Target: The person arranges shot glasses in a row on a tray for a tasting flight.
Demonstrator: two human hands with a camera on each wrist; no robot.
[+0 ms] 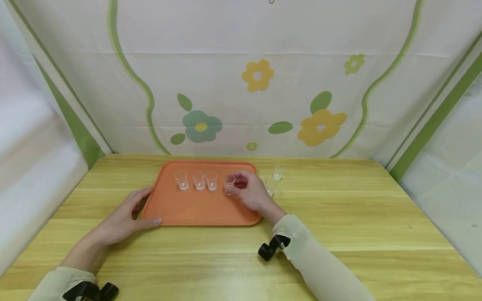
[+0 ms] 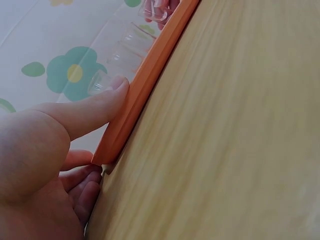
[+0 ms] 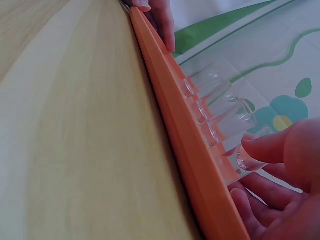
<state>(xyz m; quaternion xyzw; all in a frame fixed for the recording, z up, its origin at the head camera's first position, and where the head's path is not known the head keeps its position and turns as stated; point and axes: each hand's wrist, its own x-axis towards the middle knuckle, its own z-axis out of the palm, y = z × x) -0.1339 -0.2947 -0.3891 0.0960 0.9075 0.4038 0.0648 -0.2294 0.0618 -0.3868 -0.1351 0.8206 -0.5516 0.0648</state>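
Observation:
Near the right side of an orange tray (image 1: 196, 213), my right hand (image 1: 250, 192) pinches a small clear shot glass (image 1: 228, 184) between thumb and fingers. The right wrist view shows this glass (image 3: 250, 157) upright, close over the tray. Three more shot glasses (image 1: 198, 181) stand in a row on the tray to its left, the two nearer ones close together. My left hand (image 1: 122, 217) holds the tray's left front corner. In the left wrist view its thumb (image 2: 100, 107) lies on the orange rim (image 2: 135, 100), with the other fingers curled at the edge below.
Two shot glasses stand on the wooden table (image 1: 339, 217) right of the tray: one farther back (image 1: 278, 172), one (image 1: 270, 187) partly behind my right hand. A white curtain (image 1: 226, 83) with printed flowers rises behind the table's back edge.

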